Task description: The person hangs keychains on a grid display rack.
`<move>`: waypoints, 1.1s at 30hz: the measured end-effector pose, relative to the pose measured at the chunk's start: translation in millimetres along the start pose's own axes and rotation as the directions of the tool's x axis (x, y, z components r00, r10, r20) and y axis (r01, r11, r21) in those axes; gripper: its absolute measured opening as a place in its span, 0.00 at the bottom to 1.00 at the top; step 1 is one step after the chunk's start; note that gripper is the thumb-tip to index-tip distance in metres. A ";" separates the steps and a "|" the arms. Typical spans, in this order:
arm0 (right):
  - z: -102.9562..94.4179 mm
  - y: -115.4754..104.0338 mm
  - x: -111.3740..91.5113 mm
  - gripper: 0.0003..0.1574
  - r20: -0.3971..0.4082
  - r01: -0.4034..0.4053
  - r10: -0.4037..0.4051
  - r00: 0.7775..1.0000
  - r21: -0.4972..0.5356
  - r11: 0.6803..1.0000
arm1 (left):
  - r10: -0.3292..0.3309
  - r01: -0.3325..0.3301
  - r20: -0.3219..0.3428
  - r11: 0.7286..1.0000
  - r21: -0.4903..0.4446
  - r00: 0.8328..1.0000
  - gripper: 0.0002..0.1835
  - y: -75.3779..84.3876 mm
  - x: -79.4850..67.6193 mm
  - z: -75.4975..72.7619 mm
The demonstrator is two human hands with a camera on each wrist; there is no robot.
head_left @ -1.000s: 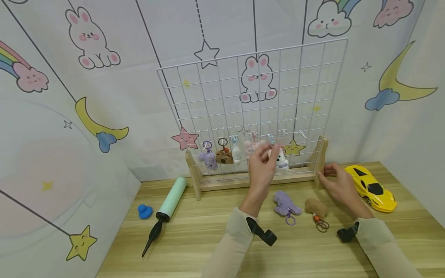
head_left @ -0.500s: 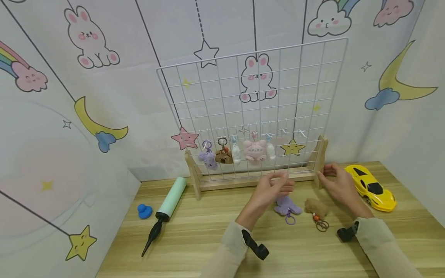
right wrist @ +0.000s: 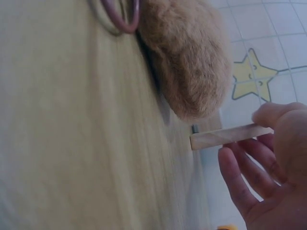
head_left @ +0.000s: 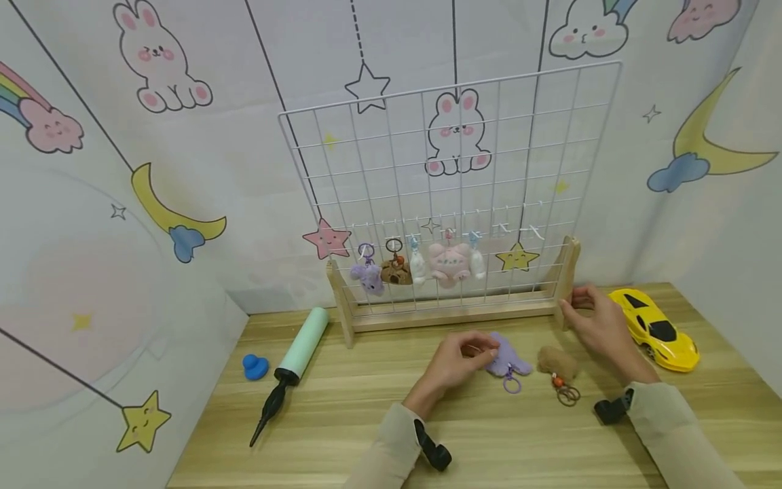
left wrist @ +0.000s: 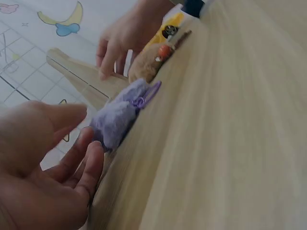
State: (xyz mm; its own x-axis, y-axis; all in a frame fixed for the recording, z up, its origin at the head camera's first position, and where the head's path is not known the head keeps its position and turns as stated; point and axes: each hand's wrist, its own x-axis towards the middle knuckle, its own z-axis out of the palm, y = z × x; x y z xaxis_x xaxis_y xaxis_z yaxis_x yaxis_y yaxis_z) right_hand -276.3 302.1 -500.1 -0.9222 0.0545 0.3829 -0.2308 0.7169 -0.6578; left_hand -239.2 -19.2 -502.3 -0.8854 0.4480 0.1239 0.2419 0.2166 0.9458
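Observation:
In the head view my left hand is low over the table, beside a purple plush keychain with a purple ring. In the left wrist view, thumb and fingers stand apart, with the purple plush just past their tips. My right hand holds the right wooden leg of a white wire grid rack. The right wrist view has the thumb on one face of that wood and fingers on the other. Between the hands lies a brown plush keychain with an orange bead and dark rings.
Several plush keychains hang on the grid's hooks, among them a pink plush. A yellow toy car stands right of my right hand. At left lie a green-and-black hand pump and a blue rubber duck.
My left hand has let go of a white plush keychain, which now hangs on the grid, and come down to the purple plush. The right hand stays on the leg.

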 end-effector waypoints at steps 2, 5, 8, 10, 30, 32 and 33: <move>0.6 0.9 -0.3 0.23 0.000 -0.001 0.001 1.000 0.004 1.000 | 0.061 -0.064 0.061 0.997 0.053 0.996 0.11 -3.3 0.1 -0.6; 0.8 0.9 -0.6 0.23 -0.004 0.001 -0.001 1.000 0.006 1.000 | 0.189 -0.211 0.154 0.968 0.140 0.970 0.12 -4.4 1.2 -0.5; 0.6 0.6 -0.4 0.23 -0.001 0.002 -0.002 1.000 0.012 1.000 | 0.286 -0.341 0.236 0.908 0.243 0.929 0.12 -1.5 1.3 1.2; -0.1 0.1 -0.1 0.23 -0.001 0.002 -0.002 1.000 0.010 1.000 | 0.303 -0.390 0.293 0.867 0.310 0.907 0.13 0.4 0.5 2.5; -0.7 1.0 -0.7 0.24 0.010 -0.007 0.007 1.000 0.005 1.000 | 0.138 -0.164 0.113 0.449 0.878 0.984 0.11 28.6 -15.8 13.6; -0.8 0.1 -0.6 0.24 0.008 -0.010 0.010 1.000 0.006 1.000 | 0.102 -0.126 0.091 0.424 0.897 0.991 0.11 32.2 -17.6 14.1; -0.8 -0.3 -0.6 0.24 0.008 -0.012 0.012 1.000 0.006 1.000 | 0.084 -0.109 0.081 0.411 0.905 0.993 0.11 33.7 -18.5 14.4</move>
State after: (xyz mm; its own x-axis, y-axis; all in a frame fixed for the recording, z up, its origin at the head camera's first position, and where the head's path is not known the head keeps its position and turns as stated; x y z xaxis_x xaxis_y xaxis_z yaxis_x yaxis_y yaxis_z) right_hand -275.4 302.3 -499.6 -0.9271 0.0576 0.3704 -0.2219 0.7119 -0.6663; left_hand -208.9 -7.7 -477.1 -0.8268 0.5334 0.1785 0.5548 0.8255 0.1030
